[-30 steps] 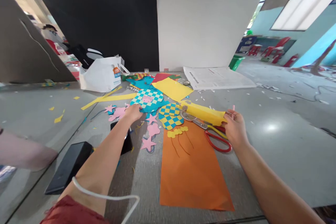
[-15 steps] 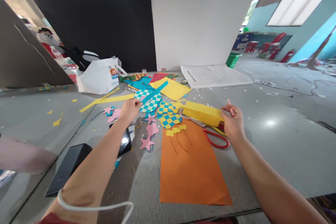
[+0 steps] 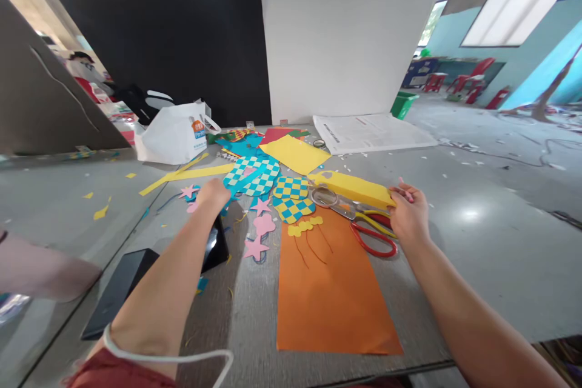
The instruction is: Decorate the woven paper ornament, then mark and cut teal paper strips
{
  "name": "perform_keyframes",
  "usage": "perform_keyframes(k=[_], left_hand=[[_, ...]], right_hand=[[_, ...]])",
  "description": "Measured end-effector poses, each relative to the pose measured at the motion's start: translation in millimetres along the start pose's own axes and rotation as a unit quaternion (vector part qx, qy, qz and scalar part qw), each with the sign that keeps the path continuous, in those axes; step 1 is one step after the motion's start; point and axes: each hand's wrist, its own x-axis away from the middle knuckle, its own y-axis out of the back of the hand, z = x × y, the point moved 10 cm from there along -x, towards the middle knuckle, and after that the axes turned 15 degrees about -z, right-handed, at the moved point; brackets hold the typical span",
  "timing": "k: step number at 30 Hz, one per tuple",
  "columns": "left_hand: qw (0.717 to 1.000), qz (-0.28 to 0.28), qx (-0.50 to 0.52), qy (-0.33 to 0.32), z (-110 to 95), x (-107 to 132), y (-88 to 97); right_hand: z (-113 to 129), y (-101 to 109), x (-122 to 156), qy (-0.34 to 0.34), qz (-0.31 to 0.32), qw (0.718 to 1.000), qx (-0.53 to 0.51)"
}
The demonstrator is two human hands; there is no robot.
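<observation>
My left hand (image 3: 211,194) is closed on the near edge of a teal-and-white woven paper piece (image 3: 253,173), with a teal strip across it. My right hand (image 3: 409,213) pinches the right end of a folded yellow paper (image 3: 352,188) and also grips a thin pink stick (image 3: 405,190). Between them lie two teal-and-yellow woven pieces (image 3: 293,199). An orange sheet (image 3: 331,280) with yellow flowers (image 3: 305,227) and stems lies in front of me. Red-handled scissors (image 3: 370,236) rest under the yellow paper.
Pink stars and shapes (image 3: 257,234) lie left of the orange sheet. A phone (image 3: 213,246) and a black box (image 3: 119,290) sit by my left arm. A white bag (image 3: 171,131), coloured sheets (image 3: 295,152) and a newspaper (image 3: 370,131) lie further back. Another person's sleeve (image 3: 36,267) shows at left.
My left hand lifted the teal-and-white woven piece with the teal strip, then lowered it back flat. My right hand stayed on the yellow paper's end, shifting slightly.
</observation>
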Motion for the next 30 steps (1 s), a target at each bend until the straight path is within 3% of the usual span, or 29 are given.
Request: perform_keyframes(k=[2,4,8,10,13,19,21,23,25,30], left_hand=[[0.998,-0.014,-0.044,-0.030,-17.3,-1.8,-1.8],[0.994,-0.008,-0.049,-0.099,-53.3,0.0,-12.8],[0.967,0.069,-0.017,-0.245,-133.5,13.4,-56.0],[0.956,0.097,-0.015,-0.278,-154.3,16.2,-73.8],[0.952,0.110,-0.035,-0.285,-153.3,9.9,-85.5],[0.960,0.094,-0.095,-0.246,-99.4,-11.2,-72.1],[0.962,0.091,-0.108,-0.233,-89.8,-14.5,-67.7],[0.962,0.082,-0.105,-0.240,-94.2,-14.7,-65.9],[0.957,0.076,-0.085,-0.266,-111.2,-11.6,-69.0],[0.936,0.108,-0.035,-0.332,-159.0,1.0,-95.4]], right_hand=[[-0.5,-0.4,0.4,0.000,0.001,1.000,0.002],[-1.0,-1.1,1.0,0.000,0.003,1.000,0.003],[-3.2,-2.9,2.1,-0.007,0.004,1.000,0.001],[-3.7,-3.5,2.5,-0.011,0.002,1.000,-0.001],[-2.9,-4.2,3.1,-0.013,0.000,1.000,-0.003],[-1.6,-5.7,4.7,-0.020,0.006,1.000,-0.008],[-1.2,-5.0,5.0,-0.022,0.005,1.000,-0.010],[-0.5,-4.6,5.5,-0.025,0.006,1.000,-0.014],[0.3,-4.5,6.2,-0.028,0.006,0.999,-0.018],[1.2,-5.6,8.8,-0.034,0.001,0.999,-0.021]])
